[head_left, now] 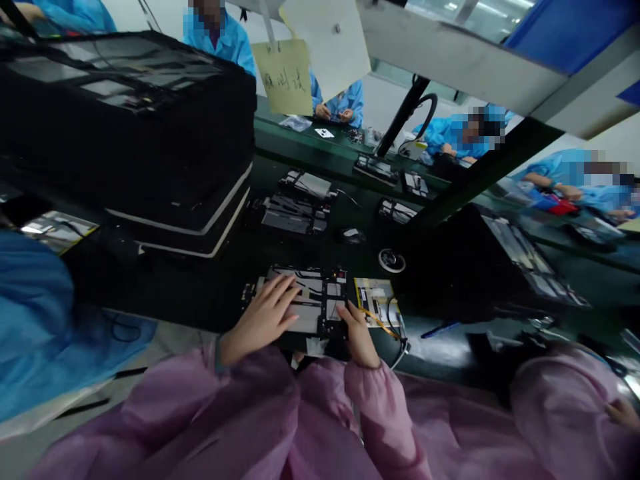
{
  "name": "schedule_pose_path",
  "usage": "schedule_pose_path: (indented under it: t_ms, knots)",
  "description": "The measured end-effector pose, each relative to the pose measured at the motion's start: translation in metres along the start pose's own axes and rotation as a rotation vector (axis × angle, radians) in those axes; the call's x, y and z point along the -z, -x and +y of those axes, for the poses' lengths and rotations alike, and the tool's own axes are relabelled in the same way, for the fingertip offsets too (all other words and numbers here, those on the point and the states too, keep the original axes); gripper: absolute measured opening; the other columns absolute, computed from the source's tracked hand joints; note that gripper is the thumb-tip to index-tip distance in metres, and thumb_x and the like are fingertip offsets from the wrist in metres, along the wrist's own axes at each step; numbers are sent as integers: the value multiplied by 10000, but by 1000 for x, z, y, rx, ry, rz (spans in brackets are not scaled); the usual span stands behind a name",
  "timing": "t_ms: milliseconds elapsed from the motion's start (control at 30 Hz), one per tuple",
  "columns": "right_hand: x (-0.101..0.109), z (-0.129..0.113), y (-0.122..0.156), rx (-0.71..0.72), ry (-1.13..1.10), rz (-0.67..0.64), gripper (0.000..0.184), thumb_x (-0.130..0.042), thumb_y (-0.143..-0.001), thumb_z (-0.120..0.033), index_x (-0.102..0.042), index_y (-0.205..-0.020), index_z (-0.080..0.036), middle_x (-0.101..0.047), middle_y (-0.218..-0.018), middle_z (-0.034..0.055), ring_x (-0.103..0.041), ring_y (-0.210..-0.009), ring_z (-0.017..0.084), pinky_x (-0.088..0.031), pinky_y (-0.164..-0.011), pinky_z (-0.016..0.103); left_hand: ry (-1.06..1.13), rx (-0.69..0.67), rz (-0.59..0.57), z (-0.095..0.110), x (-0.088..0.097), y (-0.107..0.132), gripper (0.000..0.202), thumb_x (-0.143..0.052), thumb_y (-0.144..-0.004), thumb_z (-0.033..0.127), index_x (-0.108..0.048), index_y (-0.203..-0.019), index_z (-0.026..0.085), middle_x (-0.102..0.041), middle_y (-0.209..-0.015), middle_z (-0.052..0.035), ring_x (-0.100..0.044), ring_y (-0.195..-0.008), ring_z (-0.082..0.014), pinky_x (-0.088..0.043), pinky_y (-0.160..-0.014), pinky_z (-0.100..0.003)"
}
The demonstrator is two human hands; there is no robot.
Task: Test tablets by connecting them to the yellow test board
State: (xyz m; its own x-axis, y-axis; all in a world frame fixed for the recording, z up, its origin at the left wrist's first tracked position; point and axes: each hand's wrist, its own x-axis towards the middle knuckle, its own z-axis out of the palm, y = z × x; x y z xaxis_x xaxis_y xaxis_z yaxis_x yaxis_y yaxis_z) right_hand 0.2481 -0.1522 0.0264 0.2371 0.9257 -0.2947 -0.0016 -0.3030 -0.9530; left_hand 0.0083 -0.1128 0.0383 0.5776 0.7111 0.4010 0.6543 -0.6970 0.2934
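Note:
An opened tablet [307, 319] lies in front of me at the near edge of the bench, with grey battery panels, dark ribbon cables and small circuit boards showing. My left hand [267, 313] rests across its left part, fingers stretched out over the panels. At the right edge my right hand [357, 328] grips the tablet, thumb on top and the other fingers mostly hidden. Just right of it lies a yellow-edged panel [376, 297] with an orange flat cable [377, 321] and a dark cord.
Tall black stacks of tablets stand left [130, 153] and right [450, 267]. Behind the work lie more opened tablets [295, 215], a computer mouse [351, 235] and a tape roll [391, 261]. A blue pen [440, 330] lies right. Co-workers sit across and on both sides.

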Motion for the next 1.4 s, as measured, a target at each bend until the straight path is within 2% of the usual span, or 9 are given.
schedule_pose_path:
  t_ms: [200,400,600,800,900,1000,1133,1267,1400]
  knots:
    - [-3,4,-7,477,623,242,385,-514,-859,-351,-578,-1184,-153,-600,-1196,152,-542,-1142,272,-435,-989,464,-89,-30,-123,-33,-12,-13,273,-451,-956,280,-585,-1169,174,-624,-1044,-84,-559,-1036,-247,-408,-993,-429]
    - [-40,-2,0,754,935,-88,340,-426,-936,-213,-514,-1261,-168,-587,-1182,126,-522,-1105,245,-440,-930,406,-54,-3,-126,-37,-5,-14,418,-604,-866,418,-550,-1193,163,-580,-1127,-110,-532,-1052,-262,-435,-932,-408]
    - [-59,-10,-9,740,1113,-89,250,-485,-924,-230,-603,-1140,-189,-627,-1050,108,-531,-998,276,-417,-865,435,16,-70,-151,-46,-4,-18,129,-571,-883,304,-607,-919,185,-591,-925,-64,-550,-938,-235,-459,-860,-388]
    - [-73,-13,-14,505,461,-88,505,-568,-868,-283,-388,-1332,-194,-609,-1118,100,-644,-915,198,-529,-789,336,266,251,124,-57,1,-10,144,-420,-926,185,-556,-876,194,-585,-904,-50,-585,-889,-187,-492,-833,-333]
    - [-93,-14,-15,464,286,-114,427,-540,-875,-292,-427,-1275,-190,-625,-1092,96,-669,-881,180,-552,-791,326,307,261,110,-60,5,-3,154,-467,-926,260,-574,-1004,182,-625,-1059,-85,-592,-1043,-214,-476,-937,-377]
    - [-109,-27,-10,665,426,-145,271,-488,-907,-259,-532,-1165,-191,-644,-1003,80,-643,-948,189,-530,-868,345,324,112,-26,-62,5,-4,429,-595,-847,255,-506,-1260,180,-567,-1306,-118,-490,-1260,-251,-387,-1074,-446]
    - [-114,-39,5,920,579,-211,330,-450,-925,-215,-511,-1249,-229,-559,-1240,115,-597,-1072,203,-523,-886,350,339,130,39,-63,2,-11,340,-523,-844,150,-588,-1175,194,-660,-1135,-85,-594,-1113,-225,-420,-1043,-457]
    - [-126,-26,5,766,537,59,520,-538,-894,-303,-349,-1363,-180,-489,-1259,179,-632,-876,190,-560,-685,323,432,377,217,-69,9,-8,270,-386,-945,210,-645,-1021,211,-664,-993,-49,-632,-967,-179,-501,-910,-348]
    - [-165,-16,-11,704,989,-101,416,-564,-882,-350,-471,-1239,-159,-605,-1026,123,-632,-894,257,-549,-688,359,450,434,250,-70,21,5,327,-335,-981,283,-645,-1055,207,-612,-1157,-67,-569,-1128,-183,-431,-1032,-367]
